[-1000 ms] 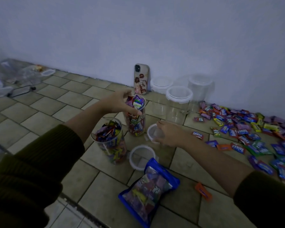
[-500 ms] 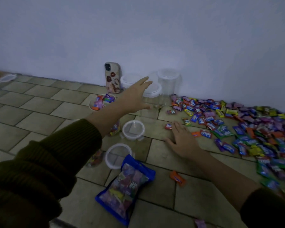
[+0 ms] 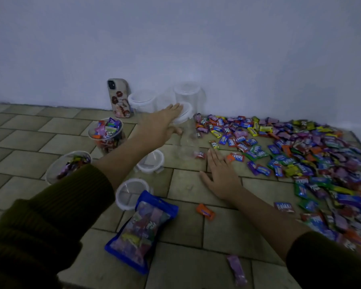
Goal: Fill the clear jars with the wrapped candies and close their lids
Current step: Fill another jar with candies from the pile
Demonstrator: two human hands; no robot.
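Two clear jars hold wrapped candies and have no lids: one (image 3: pixel 106 134) stands mid-left, the other (image 3: pixel 68 165) nearer me, partly behind my left sleeve. My left hand (image 3: pixel 159 124) reaches forward with straight fingers onto the white lid of an empty clear jar (image 3: pixel 187 132). Two more lidded empty jars (image 3: pixel 143 101) (image 3: pixel 188 94) stand by the wall. My right hand (image 3: pixel 220 174) lies flat on the floor tiles. Two loose lids (image 3: pixel 151 161) (image 3: pixel 129 192) lie on the floor. A big spread of wrapped candies (image 3: pixel 300 153) covers the right side.
A phone (image 3: pixel 119 98) leans against the wall. A blue bag of candies (image 3: pixel 141 230) lies on the tiles near me. Stray candies, one orange (image 3: pixel 205 211) and one purple (image 3: pixel 237 270), lie close by. The wall closes off the far side.
My left hand let go of the filled jar and stretched forward to the empty jar's lid. My right hand left the loose lid and now lies flat on the floor.
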